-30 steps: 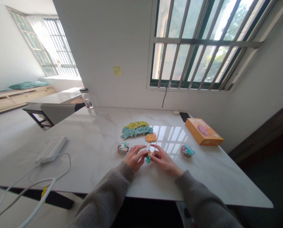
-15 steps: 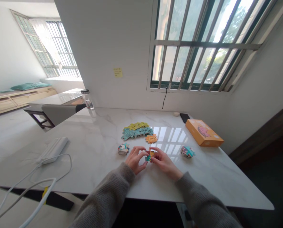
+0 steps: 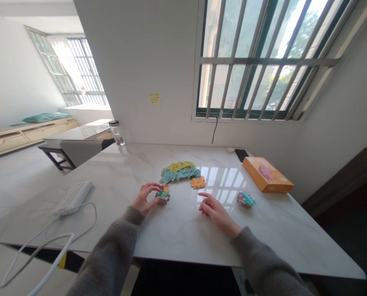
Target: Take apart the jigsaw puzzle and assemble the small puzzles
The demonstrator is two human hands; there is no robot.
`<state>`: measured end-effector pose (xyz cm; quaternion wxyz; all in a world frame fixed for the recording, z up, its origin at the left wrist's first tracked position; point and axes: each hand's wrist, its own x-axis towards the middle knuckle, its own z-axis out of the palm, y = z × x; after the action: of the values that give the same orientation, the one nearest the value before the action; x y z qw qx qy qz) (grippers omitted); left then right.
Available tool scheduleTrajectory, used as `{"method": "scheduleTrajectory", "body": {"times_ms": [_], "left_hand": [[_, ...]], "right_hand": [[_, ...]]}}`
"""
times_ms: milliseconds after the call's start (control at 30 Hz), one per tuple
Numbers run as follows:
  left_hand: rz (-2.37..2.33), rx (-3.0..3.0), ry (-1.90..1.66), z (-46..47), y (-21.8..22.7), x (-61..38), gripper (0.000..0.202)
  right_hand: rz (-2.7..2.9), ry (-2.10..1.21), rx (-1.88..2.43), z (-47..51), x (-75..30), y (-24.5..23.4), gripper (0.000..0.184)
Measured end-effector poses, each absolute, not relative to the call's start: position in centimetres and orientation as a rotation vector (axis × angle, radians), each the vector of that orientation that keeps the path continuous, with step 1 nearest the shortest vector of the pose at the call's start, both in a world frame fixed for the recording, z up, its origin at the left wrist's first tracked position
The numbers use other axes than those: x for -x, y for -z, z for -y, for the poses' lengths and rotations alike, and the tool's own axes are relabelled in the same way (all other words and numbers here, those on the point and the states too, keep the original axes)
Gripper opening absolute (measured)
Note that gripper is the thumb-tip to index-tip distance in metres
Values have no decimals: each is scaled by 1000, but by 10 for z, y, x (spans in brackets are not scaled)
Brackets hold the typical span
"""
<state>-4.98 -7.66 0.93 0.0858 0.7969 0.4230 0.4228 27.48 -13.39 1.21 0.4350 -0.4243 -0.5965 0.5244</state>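
Note:
My left hand [image 3: 146, 197] pinches a colourful jigsaw puzzle piece [image 3: 163, 191], orange, teal and brown, at the top of a small stack of puzzle pieces [image 3: 163, 201]. Whether the piece rests fully on the stack, I cannot tell. My right hand [image 3: 212, 209] hovers over or lies on the table to the right, empty, its index finger stretched out and the others loosely curled. Beyond the hands lie teal puzzle pieces [image 3: 180, 175], yellow-green pieces [image 3: 179, 166] and a small orange heap of pieces [image 3: 198, 182]. Another multicoloured pile of pieces [image 3: 245, 200] sits right of my right hand.
An orange box [image 3: 267, 174] lies at the right of the white marbled table [image 3: 183, 238], with a black phone [image 3: 241, 155] behind it. To the left are a white power strip [image 3: 75, 198] with a looping cable and a clear bottle [image 3: 117, 134] at the back edge.
My left hand has carried the puzzle piece leftward to the small stack. My right hand has let go of that piece and stays near the middle with its index finger extended.

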Motion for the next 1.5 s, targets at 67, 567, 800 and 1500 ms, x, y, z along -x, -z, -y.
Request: {"method": "scheduleTrajectory", "body": {"times_ms": [67, 567, 800, 1500], "left_hand": [[-1274, -2352, -1217, 73, -5, 53, 12], [-1401, -2400, -1228, 75, 7, 23, 50], [-1620, -2607, -957, 68, 3, -4, 36], [-1528, -2884, -944, 70, -7, -1, 29]], "right_hand": [[1497, -1294, 1065, 133, -275, -11, 44], [1516, -1279, 1068, 134, -275, -11, 41], [1543, -1266, 1074, 131, -276, -8, 42], [1669, -574, 1269, 90, -283, 3, 27]]}}
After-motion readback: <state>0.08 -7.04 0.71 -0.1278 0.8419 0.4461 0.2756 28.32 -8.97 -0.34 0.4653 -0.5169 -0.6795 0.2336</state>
